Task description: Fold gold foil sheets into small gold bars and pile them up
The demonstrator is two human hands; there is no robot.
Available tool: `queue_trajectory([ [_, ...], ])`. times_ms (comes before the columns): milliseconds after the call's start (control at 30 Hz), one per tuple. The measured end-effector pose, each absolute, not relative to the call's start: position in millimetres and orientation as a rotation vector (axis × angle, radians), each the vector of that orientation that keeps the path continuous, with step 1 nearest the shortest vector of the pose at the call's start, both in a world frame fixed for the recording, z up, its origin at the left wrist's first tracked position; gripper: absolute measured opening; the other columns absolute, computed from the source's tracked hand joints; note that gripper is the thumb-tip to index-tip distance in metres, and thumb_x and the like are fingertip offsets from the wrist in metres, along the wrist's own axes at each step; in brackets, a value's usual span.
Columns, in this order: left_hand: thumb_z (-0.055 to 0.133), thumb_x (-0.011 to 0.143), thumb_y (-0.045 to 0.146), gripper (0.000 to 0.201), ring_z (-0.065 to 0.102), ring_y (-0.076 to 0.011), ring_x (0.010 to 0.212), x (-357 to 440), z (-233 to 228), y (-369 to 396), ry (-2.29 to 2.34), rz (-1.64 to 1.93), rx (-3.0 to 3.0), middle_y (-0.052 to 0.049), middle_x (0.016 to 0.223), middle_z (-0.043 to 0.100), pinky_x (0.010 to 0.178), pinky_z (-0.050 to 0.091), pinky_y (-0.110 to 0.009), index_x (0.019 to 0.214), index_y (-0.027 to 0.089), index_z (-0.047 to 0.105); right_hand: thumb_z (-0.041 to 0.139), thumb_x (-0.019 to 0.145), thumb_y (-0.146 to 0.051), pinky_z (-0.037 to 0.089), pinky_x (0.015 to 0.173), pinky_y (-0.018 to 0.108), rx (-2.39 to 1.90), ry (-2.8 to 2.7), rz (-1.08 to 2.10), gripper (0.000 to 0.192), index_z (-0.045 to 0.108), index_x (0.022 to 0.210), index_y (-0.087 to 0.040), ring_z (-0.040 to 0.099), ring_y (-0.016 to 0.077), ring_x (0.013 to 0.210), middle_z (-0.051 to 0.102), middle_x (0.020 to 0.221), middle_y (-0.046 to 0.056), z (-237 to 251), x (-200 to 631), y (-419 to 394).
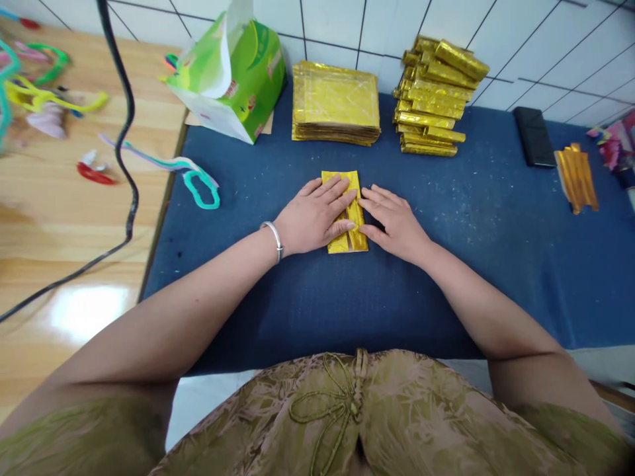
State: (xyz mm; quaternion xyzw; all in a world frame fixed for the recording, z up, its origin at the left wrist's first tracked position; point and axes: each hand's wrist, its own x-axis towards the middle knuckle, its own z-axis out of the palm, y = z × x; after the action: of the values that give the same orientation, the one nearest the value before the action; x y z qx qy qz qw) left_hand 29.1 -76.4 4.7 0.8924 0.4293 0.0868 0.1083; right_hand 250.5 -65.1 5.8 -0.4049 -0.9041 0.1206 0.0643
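Observation:
A sheet of gold foil paper (pixel 355 213), its sides folded inward, lies on the blue tabletop in front of me. My left hand (pixel 317 215), with a silver bangle at the wrist, rests flat on top of it, fingers stretched out. At the sheet's right edge, my right hand (pixel 391 218) lies with its fingers extended and the fingertips touching the foil. Behind the hands sits a flat stack of gold foil paper (pixel 337 99). To its right rises a pile of rolled or folded gold foil strips (pixel 434 99).
A green tissue packet (pixel 258 73) stands back left. Turquoise pipe cleaners (pixel 202 188) lie at the left edge of the blue surface (pixel 476 264). A black cable (pixel 129 119) crosses the wooden table (pixel 99 231). At right are a black phone (pixel 534 137) and folded orange-gold foil (pixel 577 178).

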Motion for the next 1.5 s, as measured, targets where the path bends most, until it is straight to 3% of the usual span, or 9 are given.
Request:
queue_trajectory([
  [567, 0.033, 0.093, 0.05, 0.066, 0.013, -0.033, 0.142, 35, 1, -82, 1.304, 0.208, 2.68, -0.014, 0.153, 0.023, 0.112, 0.008, -0.05, 0.148, 0.014, 0.021, 0.042, 0.091, -0.047, 0.029, 0.106, 0.053, -1.196, -2.687, 0.319, 0.054, 0.042, 0.138, -0.022, 0.029, 0.0305, 0.137, 0.04, 0.146, 0.007, 1, 245, -69],
  [867, 0.034, 0.093, 0.048, 0.067, 0.013, -0.0329, 0.142, 37, 3, -84, 1.333, 0.182, 2.715, -0.016, 0.152, 0.024, 0.112, 0.009, -0.051, 0.147, 0.011, 0.022, 0.04, 0.093, -0.035, 0.033, 0.104, 0.049, -1.228, -2.637, 0.298, 0.043, 0.048, 0.134, -0.025, 0.035, 0.0269, 0.133, 0.047, 0.141, 0.003, 1, 245, -67],
  [1233, 0.033, 0.092, 0.051, 0.069, 0.013, -0.0314, 0.142, 40, 3, -87, 1.374, 0.17, 2.728, -0.016, 0.153, 0.021, 0.114, 0.007, -0.049, 0.147, 0.009, 0.023, 0.031, 0.094, -0.035, 0.037, 0.093, 0.052, -1.379, -2.682, 0.077, 0.048, 0.042, 0.137, -0.017, 0.038, 0.0323, 0.119, 0.042, 0.144, 0.008, 8, 229, -53],
  [1367, 0.034, 0.092, 0.051, 0.069, 0.011, -0.0311, 0.143, 41, 3, -87, 1.403, 0.182, 2.737, -0.015, 0.152, 0.023, 0.114, 0.003, -0.05, 0.146, 0.009, 0.026, 0.027, 0.095, -0.038, 0.035, 0.095, 0.055, -1.415, -2.689, 0.042, 0.05, 0.04, 0.138, -0.017, 0.035, 0.0341, 0.121, 0.038, 0.146, 0.01, 9, 223, -41],
  [1500, 0.033, 0.092, 0.053, 0.071, 0.012, -0.0316, 0.143, 40, 3, -86, 1.381, 0.161, 2.733, -0.016, 0.153, 0.022, 0.114, 0.008, -0.046, 0.145, 0.006, 0.027, 0.028, 0.094, -0.04, 0.033, 0.097, 0.057, -1.446, -2.699, 0.058, 0.052, 0.036, 0.141, -0.017, 0.03, 0.0352, 0.127, 0.033, 0.149, 0.011, 9, 223, -41],
])
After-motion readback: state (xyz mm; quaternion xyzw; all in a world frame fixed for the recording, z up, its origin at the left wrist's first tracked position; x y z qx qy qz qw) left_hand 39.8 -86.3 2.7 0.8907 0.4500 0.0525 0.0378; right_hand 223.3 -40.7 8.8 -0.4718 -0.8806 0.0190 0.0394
